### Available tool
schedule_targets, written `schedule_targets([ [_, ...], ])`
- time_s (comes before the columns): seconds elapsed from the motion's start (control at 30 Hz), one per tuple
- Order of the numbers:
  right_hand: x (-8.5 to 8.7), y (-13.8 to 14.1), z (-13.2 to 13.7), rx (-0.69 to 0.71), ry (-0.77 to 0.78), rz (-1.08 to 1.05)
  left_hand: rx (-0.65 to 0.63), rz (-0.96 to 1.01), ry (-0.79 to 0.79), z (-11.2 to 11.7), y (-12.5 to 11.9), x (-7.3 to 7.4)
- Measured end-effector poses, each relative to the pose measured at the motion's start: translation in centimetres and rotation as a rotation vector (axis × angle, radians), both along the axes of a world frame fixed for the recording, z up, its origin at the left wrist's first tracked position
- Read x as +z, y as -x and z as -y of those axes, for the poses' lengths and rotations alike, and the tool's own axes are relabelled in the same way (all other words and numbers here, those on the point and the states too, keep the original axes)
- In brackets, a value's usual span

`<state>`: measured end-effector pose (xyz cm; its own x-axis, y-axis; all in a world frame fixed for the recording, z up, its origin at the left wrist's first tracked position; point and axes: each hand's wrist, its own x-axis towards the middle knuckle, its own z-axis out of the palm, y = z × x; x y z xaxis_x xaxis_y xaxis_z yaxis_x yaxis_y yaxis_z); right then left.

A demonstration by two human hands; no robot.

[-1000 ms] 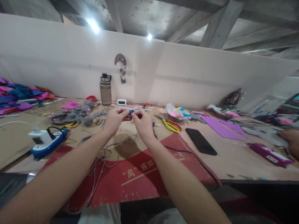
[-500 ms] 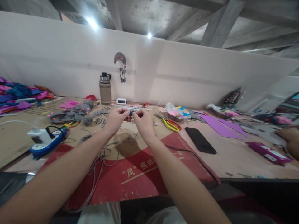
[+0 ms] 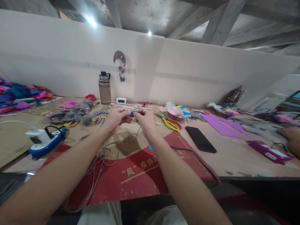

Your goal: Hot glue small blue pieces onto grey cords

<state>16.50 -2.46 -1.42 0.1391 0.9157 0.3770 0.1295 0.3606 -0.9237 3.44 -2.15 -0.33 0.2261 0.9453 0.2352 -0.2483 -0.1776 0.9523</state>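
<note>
Above the cardboard, my left hand [image 3: 119,119] and my right hand [image 3: 145,120] meet with bent fingers and thumbs. Both pinch a small dark-blue piece [image 3: 132,113], mostly covered by the fingertips, so its exact kind is hidden. Grey yarn [image 3: 138,131] runs down from beneath my right hand and lies in loose loops on the red-and-brown cardboard [image 3: 140,178]. Beside my right forearm, a bright blue bit [image 3: 150,147] shows, partly covered.
Scissors with yellow and red handles [image 3: 172,124] and a black phone [image 3: 201,139] lie to the right. A power strip [image 3: 48,144], grey felt pieces [image 3: 65,115] and a water bottle [image 3: 104,89] stand left. Another person's hand [image 3: 290,137] is at the far right.
My hands stay together on the dark-blue piece, with the fingers slightly shifted. The bright blue bit beside my right forearm has come into sight. The view has tilted a little.
</note>
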Motion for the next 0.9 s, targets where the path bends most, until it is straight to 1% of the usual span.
schedule_targets([
  [0.13, 0.12, -0.25, 0.08, 0.002, 0.063, -0.038, -0.065, 0.043, 0.098, 0.12, 0.09, 0.32],
  [0.23, 0.17, -0.38, 0.21, -0.009, 0.079, -0.015, -0.082, 0.028, 0.115, 0.07, 0.12, 0.38],
  [0.47, 0.47, -0.34, 0.79, -0.035, 0.032, 0.103, -0.027, -0.114, 0.113, -0.22, 0.3, 0.16],
  [0.57, 0.36, -0.4, 0.75, -0.005, 0.03, 0.119, 0.007, -0.148, 0.075, -0.24, 0.32, 0.13],
  [0.73, -0.13, -0.54, 0.31, 0.127, 0.004, 0.112, 0.065, -0.142, 0.009, -0.41, 0.17, 0.03],
  [0.83, -0.31, -0.51, 0.16, 0.126, -0.004, 0.121, 0.071, -0.153, -0.043, -0.63, 0.14, -0.25],
  [0.9, -0.33, -0.52, 0.15, 0.103, -0.007, 0.136, 0.08, -0.198, -0.082, -0.69, 0.14, -0.43],
])
